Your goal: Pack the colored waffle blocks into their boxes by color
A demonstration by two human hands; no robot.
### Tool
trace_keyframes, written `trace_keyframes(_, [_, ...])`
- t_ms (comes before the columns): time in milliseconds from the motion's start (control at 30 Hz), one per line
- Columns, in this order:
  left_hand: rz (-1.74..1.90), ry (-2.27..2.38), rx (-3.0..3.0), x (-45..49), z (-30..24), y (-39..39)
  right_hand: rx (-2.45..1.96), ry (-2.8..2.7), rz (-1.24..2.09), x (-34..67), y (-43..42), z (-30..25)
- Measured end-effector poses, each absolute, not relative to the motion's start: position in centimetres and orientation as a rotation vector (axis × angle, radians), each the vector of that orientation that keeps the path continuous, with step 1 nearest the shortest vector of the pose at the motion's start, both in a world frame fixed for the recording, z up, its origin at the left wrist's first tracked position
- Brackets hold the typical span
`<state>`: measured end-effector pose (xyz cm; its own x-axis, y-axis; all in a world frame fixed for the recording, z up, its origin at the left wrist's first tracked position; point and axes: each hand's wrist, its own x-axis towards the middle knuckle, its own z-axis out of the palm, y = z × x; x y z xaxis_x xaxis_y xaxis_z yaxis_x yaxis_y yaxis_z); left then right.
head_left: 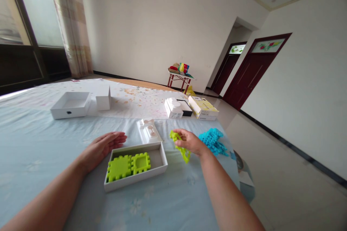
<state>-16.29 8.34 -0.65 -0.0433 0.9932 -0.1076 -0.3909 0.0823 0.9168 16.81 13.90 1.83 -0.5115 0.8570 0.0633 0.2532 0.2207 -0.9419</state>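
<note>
My right hand [190,142] grips a green puzzle piece [183,152] with notched edges, tilted on edge to the right of a shallow white box [162,166]. Inside that box lie a solid green notched piece [119,168] at the left and a green piece with a square recess [141,163] beside it; the box's right end shows bare floor. My left hand [108,142] rests behind the box's left end, fingers stretched out and holding nothing. A heap of blue notched pieces [213,140] lies just right of my right hand.
Behind the box lies a white moulded tray [149,131]. Farther back stand an open white box [71,105], a small white carton [103,101], a white box with a round top [174,108] and a yellow-and-white box [203,107]. The table's edge runs close on the right.
</note>
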Motion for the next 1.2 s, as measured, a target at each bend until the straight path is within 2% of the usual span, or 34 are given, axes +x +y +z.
trace_keyframes(167, [1.344, 1.023, 0.807, -16.2, -0.6, 8.3, -1.081, -1.923, 1.083, 16.8, 13.9, 1.2])
trace_keyframes(433, [1.322, 1.046, 0.809, -16.1, -0.3, 8.2, -0.880, -1.532, 1.246, 17.3, 13.9, 2.5])
trace_keyframes(633, [1.315, 1.059, 0.819, -16.2, -0.4, 8.3, -1.175, -1.896, 0.924, 18.8, 13.8, 2.6])
trace_keyframes(800, [1.327, 1.063, 0.813, -16.1, -0.3, 8.3, -1.232, -2.295, 0.575, 17.8, 12.7, 2.1])
trace_keyframes(967, [1.328, 1.051, 0.810, -16.0, -0.2, 8.2, -1.329, -2.512, 0.499, 16.8, 12.6, 0.9])
trace_keyframes(1200, [1.326, 1.050, 0.834, -16.2, -0.6, 8.4, -1.355, -2.541, 0.389, 16.5, 12.7, 0.7])
